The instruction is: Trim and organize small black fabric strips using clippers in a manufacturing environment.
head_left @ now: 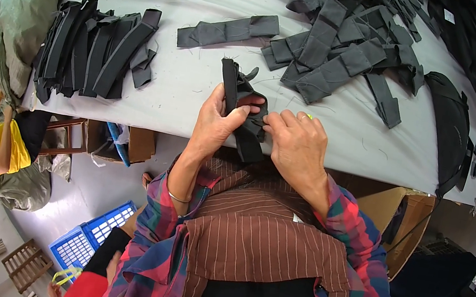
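Here, I see a dark cloth strip (247, 142) held up at the near edge of the white table (175, 91), in the middle. The left hand (216, 118) is half closed on it, thumb in front, some fingers in its fold. The right hand (297, 138) is curled at the strip's right side; I can't tell if it pinches the cloth or just touches it. A messy pile (346, 50) lies far right, and a neater bunch (96, 52) lies left. I think the strip could drop to the floor if the left thumb gets loose. A hard tug from the right might make the fold crooked.
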A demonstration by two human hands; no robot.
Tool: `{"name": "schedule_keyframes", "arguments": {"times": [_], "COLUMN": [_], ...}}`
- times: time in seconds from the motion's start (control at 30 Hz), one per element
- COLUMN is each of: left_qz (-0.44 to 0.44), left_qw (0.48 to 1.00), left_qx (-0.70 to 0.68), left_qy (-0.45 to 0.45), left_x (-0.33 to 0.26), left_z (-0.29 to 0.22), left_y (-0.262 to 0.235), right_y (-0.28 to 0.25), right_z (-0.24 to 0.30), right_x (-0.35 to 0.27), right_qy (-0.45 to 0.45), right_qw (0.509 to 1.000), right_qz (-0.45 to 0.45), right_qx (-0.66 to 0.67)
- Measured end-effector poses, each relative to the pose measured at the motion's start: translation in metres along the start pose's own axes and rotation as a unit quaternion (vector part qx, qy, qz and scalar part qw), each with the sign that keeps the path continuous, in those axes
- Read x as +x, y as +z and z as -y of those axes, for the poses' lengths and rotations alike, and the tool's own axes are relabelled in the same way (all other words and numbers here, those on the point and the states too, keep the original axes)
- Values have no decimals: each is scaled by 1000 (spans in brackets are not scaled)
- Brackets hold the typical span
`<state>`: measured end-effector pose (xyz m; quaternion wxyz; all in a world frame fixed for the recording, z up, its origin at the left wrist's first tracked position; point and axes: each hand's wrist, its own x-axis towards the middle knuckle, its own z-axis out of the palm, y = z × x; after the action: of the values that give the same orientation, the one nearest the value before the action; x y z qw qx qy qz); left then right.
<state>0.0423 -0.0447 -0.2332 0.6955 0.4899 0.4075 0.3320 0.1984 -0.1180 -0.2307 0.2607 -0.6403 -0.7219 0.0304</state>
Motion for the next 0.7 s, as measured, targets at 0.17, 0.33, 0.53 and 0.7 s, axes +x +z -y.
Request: {"name": "schedule_keyframes", "arguments": {"times": [0.17, 0.33, 0.53, 0.7], "left_qz": [1, 10, 9, 11], "left_qw": [1000, 1000, 1000, 1000], "left_qx": [-9, -11, -2, -7], "left_qy": [-1, 3, 4, 4], "left_x": [0, 1, 2, 2], "left_z": [-1, 0, 2, 2], "left_y": [1, -1, -2, -2], "right_y": [-1, 0, 2, 6], "right_z": [-3, -4, -7, -11], "right_x": [0, 1, 6, 8], "right_qy": [6, 10, -29, -51], "right_qw": [1000, 1000, 1000, 999], "right_qz": [1, 5, -4, -10], "right_qx": [16, 10, 6, 18]}}
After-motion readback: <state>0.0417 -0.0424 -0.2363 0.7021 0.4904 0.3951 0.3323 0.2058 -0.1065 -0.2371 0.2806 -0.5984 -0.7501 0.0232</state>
